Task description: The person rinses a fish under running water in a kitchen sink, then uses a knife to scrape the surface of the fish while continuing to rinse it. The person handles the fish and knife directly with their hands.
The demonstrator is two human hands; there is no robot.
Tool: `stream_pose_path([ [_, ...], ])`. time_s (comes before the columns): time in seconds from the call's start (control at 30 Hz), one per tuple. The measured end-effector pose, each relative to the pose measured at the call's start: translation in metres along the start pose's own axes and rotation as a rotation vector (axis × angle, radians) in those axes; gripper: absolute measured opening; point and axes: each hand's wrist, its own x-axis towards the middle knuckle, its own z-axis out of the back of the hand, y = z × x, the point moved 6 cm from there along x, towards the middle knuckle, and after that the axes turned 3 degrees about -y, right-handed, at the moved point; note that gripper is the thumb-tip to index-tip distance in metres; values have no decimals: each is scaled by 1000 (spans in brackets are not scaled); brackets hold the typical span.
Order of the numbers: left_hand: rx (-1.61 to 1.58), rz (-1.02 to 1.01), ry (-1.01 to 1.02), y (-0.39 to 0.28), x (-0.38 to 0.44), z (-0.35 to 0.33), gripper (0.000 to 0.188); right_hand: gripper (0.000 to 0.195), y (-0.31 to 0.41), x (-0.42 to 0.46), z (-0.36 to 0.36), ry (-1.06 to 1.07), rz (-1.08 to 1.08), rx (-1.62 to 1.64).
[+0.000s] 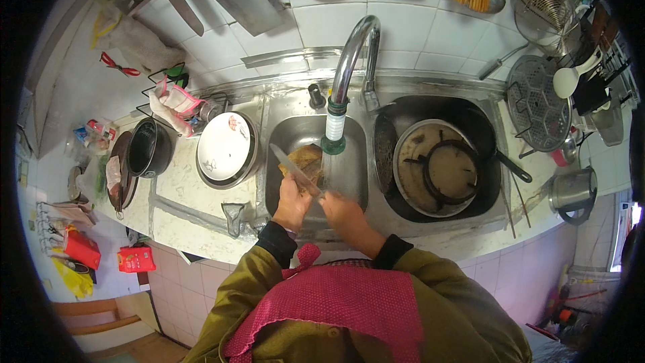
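Over the left basin of a steel double sink [352, 181], my right hand [345, 214] grips a knife [297, 172] near its handle end. The blade slants up and left across a brown-yellow piece of food [308, 156], which looks like cured meat, though the picture does not settle it. My left hand [291, 202] holds the lower left side of this piece, close to the blade. A chrome faucet [347, 60] with a green-and-white spout end [334, 131] hangs just right of it, with water running down. My palms and the knife's handle are mostly hidden.
The right basin holds a metal pan of cloudy water [410, 181] and a dark wok with a handle [514, 166]. Left of the sink stand a stacked white plate [221, 146] and a black pot [148, 148]. Chopsticks [508, 209] lie at the right. Cleavers [247, 2] hang on the wall.
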Motion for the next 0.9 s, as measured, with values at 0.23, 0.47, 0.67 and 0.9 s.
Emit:
stream_pose_path([
  [0.23, 22, -14, -52, 0, 7, -4, 33, 24, -18, 15, 16, -93, -109, 157],
  [0.47, 11, -57, -2, 1, 3, -8, 34, 27, -29, 13, 4, 18, -80, -13],
  [0.67, 10, -11, -99, -1, -8, -4, 35, 27, -14, 8, -3, 53, -148, 72],
  [0.9, 0, -29, -1, -6, -9, -12, 35, 30, -10, 4, 4, 112, -155, 71],
])
